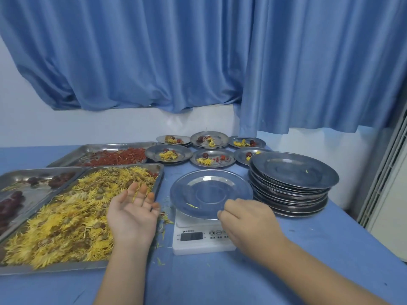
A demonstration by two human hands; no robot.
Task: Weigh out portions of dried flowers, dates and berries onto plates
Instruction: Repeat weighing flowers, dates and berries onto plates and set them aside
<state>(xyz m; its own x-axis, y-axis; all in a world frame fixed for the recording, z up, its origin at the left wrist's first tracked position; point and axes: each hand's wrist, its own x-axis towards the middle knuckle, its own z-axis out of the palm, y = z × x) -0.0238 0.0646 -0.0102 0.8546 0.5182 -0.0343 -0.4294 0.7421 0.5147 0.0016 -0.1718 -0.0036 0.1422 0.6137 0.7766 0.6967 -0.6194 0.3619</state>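
currently in hand: a plate (211,183) is being settled on the scale (198,239); flowers are judged to come next.
left hand (134,213): held palm up with fingers spread and nothing held, above the right side of the flower tray (66,268).
right hand (248,221): fingers curled at the plate's near rim, which appears to be pinched; the fingertips are partly hidden.
dried flowers (72,216): heaped in the tray just left of the scale; one stray petal lies on the plate.
dates (11,205): kept in a tray at far left.
berries (119,158): kept in a tray behind the flowers.
done so far: six filled plates (229,160) are set at the back; a stack of empty plates (293,194) stands right of the scale.
how to do it well: the plate should be centred and released before the display, too blurred to be read, is zeroed; flowers are best added in small pinches, so the weight is approached from below.
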